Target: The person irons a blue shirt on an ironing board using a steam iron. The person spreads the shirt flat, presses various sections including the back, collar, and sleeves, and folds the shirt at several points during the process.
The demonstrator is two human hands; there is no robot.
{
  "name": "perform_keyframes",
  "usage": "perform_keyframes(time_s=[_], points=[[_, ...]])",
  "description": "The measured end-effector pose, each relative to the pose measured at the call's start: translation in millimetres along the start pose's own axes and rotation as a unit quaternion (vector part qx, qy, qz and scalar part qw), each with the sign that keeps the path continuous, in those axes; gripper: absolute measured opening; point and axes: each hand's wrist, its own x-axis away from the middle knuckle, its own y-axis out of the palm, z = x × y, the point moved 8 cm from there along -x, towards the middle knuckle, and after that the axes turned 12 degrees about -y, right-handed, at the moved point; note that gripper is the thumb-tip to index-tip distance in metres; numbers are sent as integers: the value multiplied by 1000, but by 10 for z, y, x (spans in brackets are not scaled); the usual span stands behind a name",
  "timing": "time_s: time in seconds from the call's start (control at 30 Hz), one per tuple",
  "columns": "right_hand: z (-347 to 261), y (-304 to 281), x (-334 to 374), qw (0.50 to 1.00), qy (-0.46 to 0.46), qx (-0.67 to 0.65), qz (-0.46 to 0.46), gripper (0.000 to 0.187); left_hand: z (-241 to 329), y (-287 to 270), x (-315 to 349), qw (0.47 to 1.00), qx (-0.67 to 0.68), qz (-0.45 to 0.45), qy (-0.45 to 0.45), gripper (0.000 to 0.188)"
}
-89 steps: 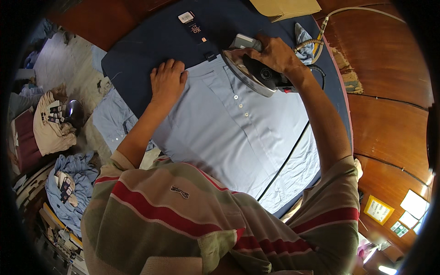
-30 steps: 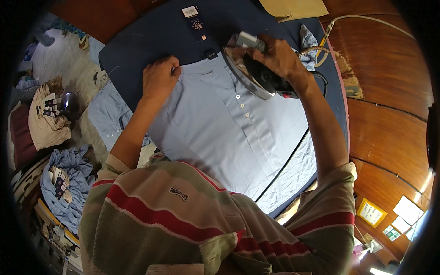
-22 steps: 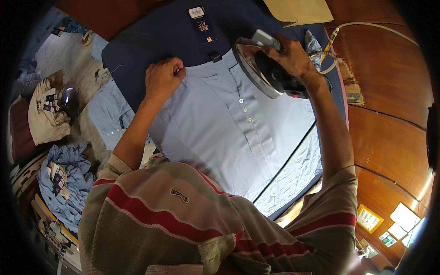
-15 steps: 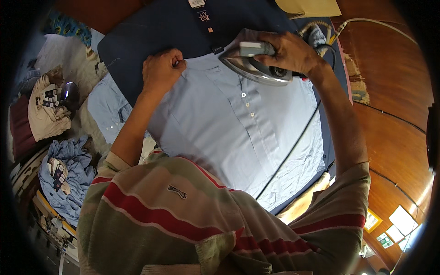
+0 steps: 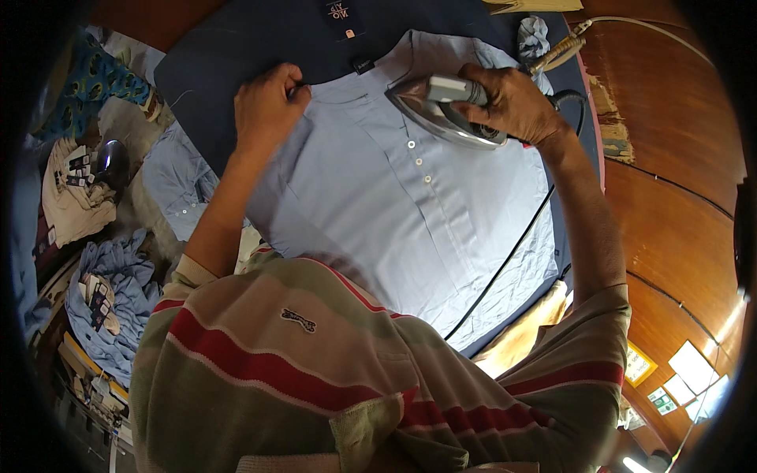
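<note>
A light blue shirt (image 5: pixel 355 189) lies spread on a dark blue padded board (image 5: pixel 236 47), its short row of white buttons facing up. My right hand (image 5: pixel 516 106) is wrapped round the handle of a clothes iron (image 5: pixel 457 118). The iron's soleplate rests on the upper right part of the shirt, beside the button strip and below the neckline. At the shirt's upper left edge, my left hand (image 5: pixel 272 102) is closed, pinching the fabric at the shoulder. A black cord (image 5: pixel 505 268) runs across the shirt's right side.
Crumpled blue garments (image 5: pixel 118 292) and beige clothes with tags (image 5: pixel 75 189) lie at the left. A hose (image 5: pixel 560 55) and a bunched cloth (image 5: pixel 532 39) sit at the board's upper right. A brown wooden surface (image 5: pixel 670 134) stretches along the right.
The iron has shifted slightly right and down, off the neckline, which now shows more fully. My left hand still pinches the shoulder, a little higher and further left in view.
</note>
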Motion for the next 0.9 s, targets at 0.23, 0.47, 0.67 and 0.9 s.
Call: perform_keyframes(time_s=[0.23, 0.47, 0.67, 0.9], points=[[46, 21, 39, 999, 27, 8, -22, 38, 646, 189, 706, 966, 134, 23, 220, 20], [-10, 42, 84, 999, -17, 31, -26, 42, 1492, 1138, 1930, 847, 44, -184, 497, 13], [103, -4, -22, 999, 14, 36, 12, 44, 1458, 1198, 2031, 847, -2, -213, 487, 12], [65, -91, -4, 1000, 23, 6, -14, 51, 1415, 1192, 2023, 857, 14, -193, 479, 12]])
